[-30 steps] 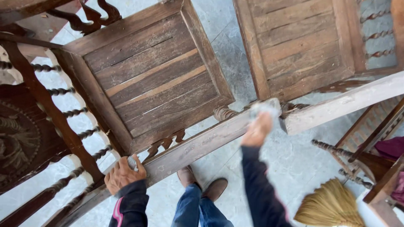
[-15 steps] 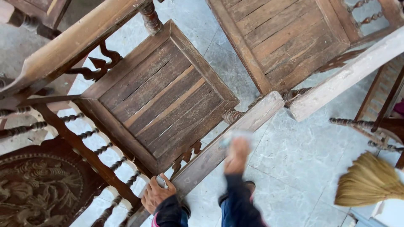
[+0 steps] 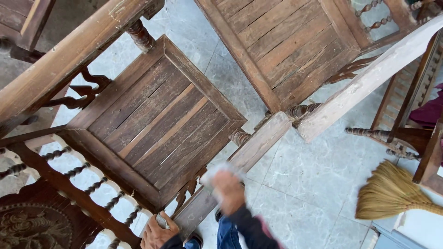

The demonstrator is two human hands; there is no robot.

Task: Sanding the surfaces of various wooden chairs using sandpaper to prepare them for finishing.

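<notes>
Our right hand (image 3: 228, 190) presses a pale cloth (image 3: 218, 171) on the chair's armrest (image 3: 251, 146), fingers blurred, grip unclear; our left hand (image 3: 157, 229) curls around the rail's lower end; a broom (image 3: 392, 191) lies right on grey tiled floor (image 3: 295, 184).

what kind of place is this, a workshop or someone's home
Probably a furniture restoration or cleaning spot: several worn wooden chairs stand close together on a tiled floor, and a straw broom lies nearby.

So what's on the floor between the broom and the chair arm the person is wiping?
Nothing: the head view shows only bare grey floor tiles between the broom and the chair arm.
</notes>
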